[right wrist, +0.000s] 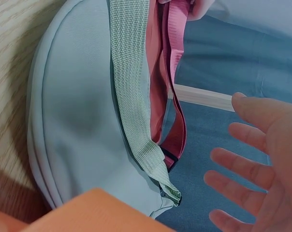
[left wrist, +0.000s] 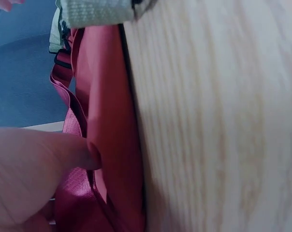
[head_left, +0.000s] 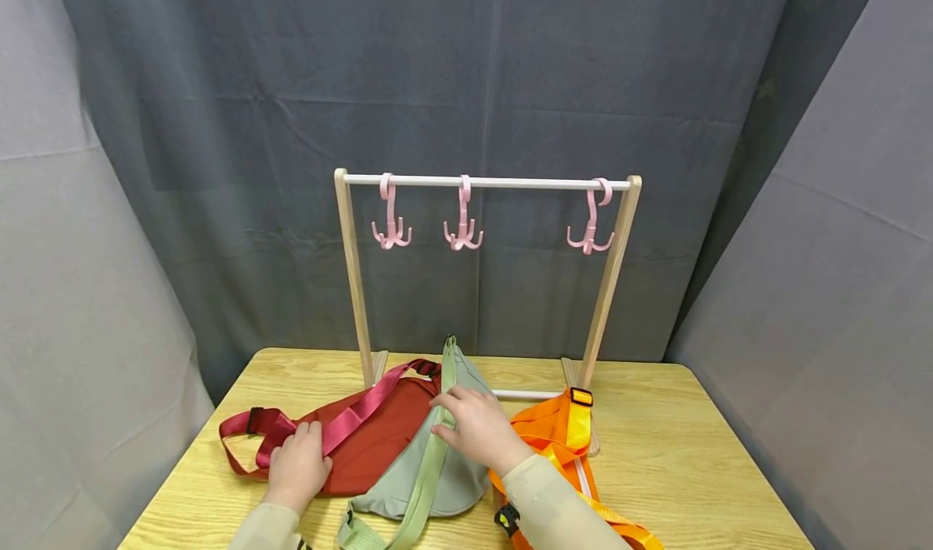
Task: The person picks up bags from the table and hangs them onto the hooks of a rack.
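A red waist bag (head_left: 388, 427) with a magenta strap (head_left: 364, 415) lies at the left of the table. My left hand (head_left: 297, 464) grips its near left part, and in the left wrist view the thumb (left wrist: 73, 151) presses into the red fabric beside the strap. Partly over the red bag lies a grey-green waist bag (head_left: 457, 479) with a light green strap (head_left: 425, 485). My right hand (head_left: 481, 427) is above this bag; the right wrist view shows its fingers (right wrist: 242, 162) spread, holding nothing. An orange bag (head_left: 543, 422) with yellow-orange straps lies right of it, partly behind my right forearm.
Behind the bags stands a rack with wooden posts (head_left: 611, 291) and a white top bar (head_left: 528, 183). Three pink hooks hang from the bar: a left one (head_left: 391, 230), a middle one (head_left: 463, 230) and a right one (head_left: 591, 234). Grey curtains (head_left: 291, 129) surround the wooden table (head_left: 678, 453).
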A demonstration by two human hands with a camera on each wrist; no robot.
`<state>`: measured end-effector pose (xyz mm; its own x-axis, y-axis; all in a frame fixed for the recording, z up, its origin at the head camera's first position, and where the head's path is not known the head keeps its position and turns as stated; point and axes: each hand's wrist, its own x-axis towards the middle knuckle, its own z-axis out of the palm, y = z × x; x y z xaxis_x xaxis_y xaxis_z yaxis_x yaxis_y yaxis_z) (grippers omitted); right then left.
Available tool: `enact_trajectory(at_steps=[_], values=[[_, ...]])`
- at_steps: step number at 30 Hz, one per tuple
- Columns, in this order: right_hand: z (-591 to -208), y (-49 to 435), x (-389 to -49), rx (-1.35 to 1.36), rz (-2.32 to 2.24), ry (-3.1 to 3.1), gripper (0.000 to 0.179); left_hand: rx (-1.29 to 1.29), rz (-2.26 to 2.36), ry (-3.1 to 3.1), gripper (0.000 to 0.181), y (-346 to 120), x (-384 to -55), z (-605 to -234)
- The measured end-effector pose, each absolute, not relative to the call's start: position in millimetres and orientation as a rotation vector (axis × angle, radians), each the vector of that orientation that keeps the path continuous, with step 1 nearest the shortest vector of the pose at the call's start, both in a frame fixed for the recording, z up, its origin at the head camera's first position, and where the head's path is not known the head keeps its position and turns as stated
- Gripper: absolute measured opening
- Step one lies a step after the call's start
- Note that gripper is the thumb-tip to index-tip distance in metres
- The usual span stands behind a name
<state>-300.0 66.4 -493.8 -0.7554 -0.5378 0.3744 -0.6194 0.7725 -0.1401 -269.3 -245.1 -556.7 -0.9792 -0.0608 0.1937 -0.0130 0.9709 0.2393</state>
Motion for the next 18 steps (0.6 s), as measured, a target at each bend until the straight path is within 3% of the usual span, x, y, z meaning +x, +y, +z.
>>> enact_trajectory(at_steps=[18], values=[[-488, 56, -306, 0.918, 0.297, -2.65, 0.038, -0.096, -0.454, -2.69, 0.042, -235, -258, -537]])
